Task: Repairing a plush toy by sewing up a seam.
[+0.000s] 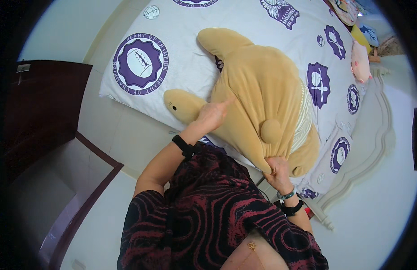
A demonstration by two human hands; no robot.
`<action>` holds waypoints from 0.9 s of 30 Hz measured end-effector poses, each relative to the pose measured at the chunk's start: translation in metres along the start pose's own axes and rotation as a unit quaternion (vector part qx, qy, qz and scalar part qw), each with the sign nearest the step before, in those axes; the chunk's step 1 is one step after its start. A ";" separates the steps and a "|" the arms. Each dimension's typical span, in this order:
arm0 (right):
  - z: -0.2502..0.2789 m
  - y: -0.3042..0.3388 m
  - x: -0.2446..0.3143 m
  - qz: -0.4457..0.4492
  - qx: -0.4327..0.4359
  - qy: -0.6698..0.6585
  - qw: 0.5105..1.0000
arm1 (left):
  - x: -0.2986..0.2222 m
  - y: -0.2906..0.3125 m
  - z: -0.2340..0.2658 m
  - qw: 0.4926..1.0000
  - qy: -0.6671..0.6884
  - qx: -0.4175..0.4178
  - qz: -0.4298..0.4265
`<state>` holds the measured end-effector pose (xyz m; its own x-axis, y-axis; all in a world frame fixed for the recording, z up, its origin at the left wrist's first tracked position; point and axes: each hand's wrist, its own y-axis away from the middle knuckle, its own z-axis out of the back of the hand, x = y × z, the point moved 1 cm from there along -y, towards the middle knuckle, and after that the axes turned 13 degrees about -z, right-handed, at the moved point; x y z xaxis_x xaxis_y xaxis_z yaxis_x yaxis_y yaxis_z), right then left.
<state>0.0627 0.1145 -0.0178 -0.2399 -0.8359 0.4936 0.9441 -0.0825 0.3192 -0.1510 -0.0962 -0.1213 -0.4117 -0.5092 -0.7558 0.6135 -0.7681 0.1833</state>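
Observation:
A large tan plush toy (pixel 267 67) lies face down across the bed, with a round tail and a white striped band round its middle. One of its legs points far left; the other, with a dark dot on its foot, lies nearer. On that near leg rests my left hand (pixel 213 116), its index finger stretched out against the plush and its other fingers partly hidden. At the near edge, my right hand (pixel 279 172) is closed on a pinch of the toy's tan fabric, below the tail.
The bed's white sheet (pixel 186 58) carries purple sports badges. A pale carved headboard (pixel 372 121) stands at the right, with a pink plush toy (pixel 361 62) beside it. Dark brown furniture (pixel 46 108) stands at the left, beyond the tiled floor (pixel 103 121).

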 end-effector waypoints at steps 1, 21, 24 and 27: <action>0.001 0.002 0.002 -0.001 -0.006 -0.001 1.000 | 0.003 0.001 -0.010 0.999 -0.028 0.030 -0.025; -0.016 -0.013 0.004 -0.020 0.023 0.013 0.999 | 0.013 0.048 -0.017 0.972 0.017 -0.101 -0.210; -0.018 -0.016 0.006 -0.021 0.029 0.017 0.999 | 0.017 0.051 -0.017 0.971 0.011 -0.108 -0.212; -0.018 -0.018 0.009 -0.019 0.034 0.025 0.999 | 0.019 0.051 -0.016 0.969 0.010 -0.116 -0.218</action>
<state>0.0478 0.0984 -0.0340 -0.2617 -0.8596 0.4389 0.9164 -0.0786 0.3925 -0.1168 -0.1389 -0.1359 -0.6541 -0.1470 -0.7420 0.5206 -0.7992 -0.3005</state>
